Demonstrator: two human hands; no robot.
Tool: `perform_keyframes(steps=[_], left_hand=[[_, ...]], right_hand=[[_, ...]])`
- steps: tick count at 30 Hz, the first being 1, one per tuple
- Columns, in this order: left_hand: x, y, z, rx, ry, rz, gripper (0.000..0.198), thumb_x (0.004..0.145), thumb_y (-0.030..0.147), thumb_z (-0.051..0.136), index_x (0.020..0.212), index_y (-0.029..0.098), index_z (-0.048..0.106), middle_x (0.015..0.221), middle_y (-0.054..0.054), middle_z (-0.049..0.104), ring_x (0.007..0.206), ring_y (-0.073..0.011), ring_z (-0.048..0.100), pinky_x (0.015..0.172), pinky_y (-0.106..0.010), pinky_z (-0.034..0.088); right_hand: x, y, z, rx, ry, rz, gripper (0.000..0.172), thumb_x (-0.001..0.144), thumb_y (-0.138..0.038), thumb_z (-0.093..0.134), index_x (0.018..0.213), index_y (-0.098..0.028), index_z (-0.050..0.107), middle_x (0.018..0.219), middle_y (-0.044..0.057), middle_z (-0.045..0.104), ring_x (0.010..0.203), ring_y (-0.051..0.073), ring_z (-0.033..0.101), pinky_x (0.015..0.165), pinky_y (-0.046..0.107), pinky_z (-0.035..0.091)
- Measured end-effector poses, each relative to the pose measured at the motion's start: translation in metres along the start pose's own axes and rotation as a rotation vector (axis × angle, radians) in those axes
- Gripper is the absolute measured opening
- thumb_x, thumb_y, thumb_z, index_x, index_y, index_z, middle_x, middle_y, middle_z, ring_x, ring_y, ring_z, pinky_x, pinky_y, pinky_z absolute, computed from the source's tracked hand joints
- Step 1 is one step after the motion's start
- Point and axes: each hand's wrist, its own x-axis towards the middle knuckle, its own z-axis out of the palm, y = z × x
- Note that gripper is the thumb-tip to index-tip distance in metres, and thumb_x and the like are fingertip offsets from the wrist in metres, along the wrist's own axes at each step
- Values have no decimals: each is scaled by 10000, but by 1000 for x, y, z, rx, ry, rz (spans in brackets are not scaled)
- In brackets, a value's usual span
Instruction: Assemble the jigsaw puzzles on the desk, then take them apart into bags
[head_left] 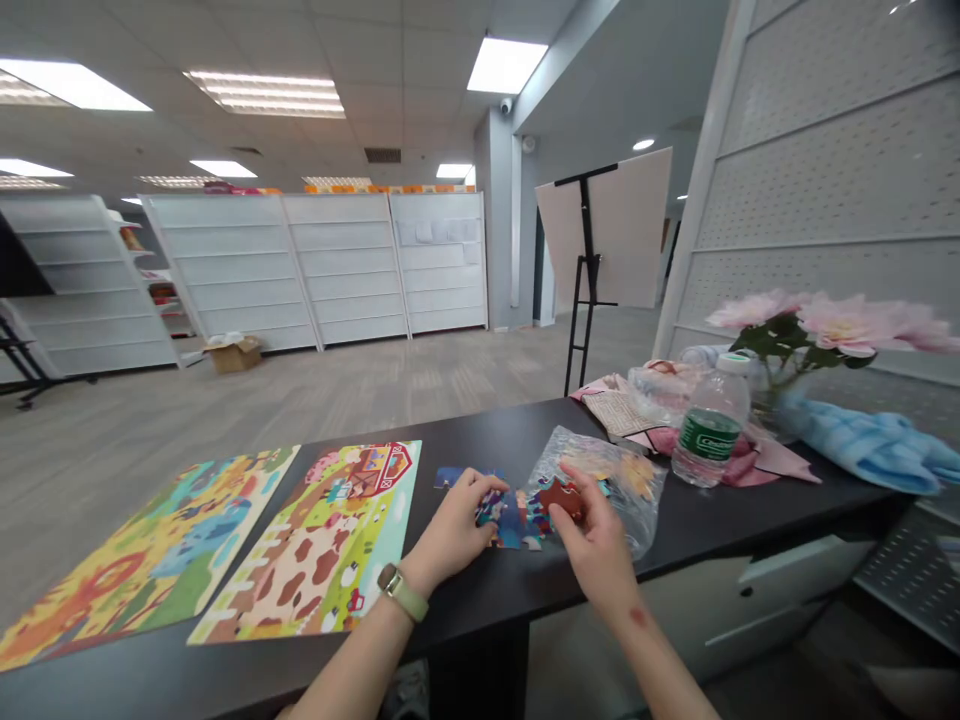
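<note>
Okay, close work at the near edge

From my remote seat, I see the right hand [592, 545] pinched narrow around a reddish-brown jigsaw piece [562, 500], whose long axis runs roughly across my view with a slight tilt. It is held just above a loose cluster of jigsaw pieces [510, 520], too jumbled for me to count, on a black table [480, 590]. The left hand [450, 530] curls down onto that cluster, fingers narrow, but I cannot tell whether it grips anything. Both forearms angle inward from the bottom of my view, and the left wrist wears one watch [401, 592] with a pale green strap.

One clear plastic bag [626, 490] lies just beyond the right hand. To the left are two printed puzzle boards, the barn-and-cow board [322, 540] beside the multicoloured board [142, 550], both slanting away to the right. Farther right stand one upright water bottle [709, 425] and one bunch of pink flowers [840, 325], beside one blue cloth [862, 450].
</note>
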Motion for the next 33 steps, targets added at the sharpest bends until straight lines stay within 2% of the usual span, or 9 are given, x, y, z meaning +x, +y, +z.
perform_keyframes(steps=[5,8,16,20,22,25,28,30,33], left_hand=[[-10,-9,-14,-134,-32,12,454,741,33,632,1156,218,627,988,-19,594,893,-182,583,847,-302,463],[-9,-5,-16,-202,-41,-31,424,740,63,674,1140,200,642,939,-14,646,880,-190,606,825,-301,471],[-6,-10,-10,-370,-34,-92,360,758,144,729,1108,179,653,992,-47,695,939,-211,644,865,-314,492],[-4,-15,-9,-344,5,-66,237,813,226,718,1038,171,668,997,-50,704,954,-216,643,874,-313,484],[-3,-14,-9,-319,33,-75,170,828,252,708,968,166,662,958,-39,698,928,-209,638,850,-305,482],[-2,-13,-6,-399,41,-98,195,777,231,747,892,165,604,887,-16,671,866,-191,639,806,-292,493],[-3,-11,-3,-521,-8,-113,229,741,177,747,876,172,563,895,-17,661,876,-191,648,804,-297,506],[-6,-11,-3,-573,-61,-111,249,741,164,737,915,173,559,935,-33,662,915,-203,654,839,-322,509],[-8,-13,-7,-623,-174,-46,423,722,101,701,1106,187,547,1046,-57,649,1024,-226,635,943,-378,480]], right_hand=[[-12,-9,16,-75,-256,-182,312,951,-268,482,1255,-261,551,1249,78,628,1155,227,607,1008,388,483],[-15,-10,22,-118,-323,-289,301,945,-202,457,1210,-277,581,1293,65,596,1246,223,548,1064,393,448],[-20,-1,21,2,-204,-211,291,929,-233,518,1215,-253,565,1210,77,662,1058,216,674,902,332,566],[-25,5,24,67,-1,-178,311,915,-249,549,1226,-247,548,1147,83,686,968,216,704,849,333,586],[-26,5,25,79,27,-161,351,906,-250,559,1255,-243,530,1140,88,689,963,225,706,842,344,590],[-24,-1,26,-18,-116,-210,366,890,-232,553,1255,-247,565,1211,92,666,1090,255,660,923,386,561],[-21,-9,28,-144,-201,-239,507,869,-206,547,1373,-247,508,1355,98,586,1278,276,536,1077,466,454],[-18,-11,29,-156,-283,-196,588,865,-196,545,1440,-251,436,1375,92,578,1288,266,532,1102,482,424],[-15,-11,29,-129,-377,-142,536,870,-198,545,1398,-265,479,1288,67,648,1199,249,606,1062,456,457]])
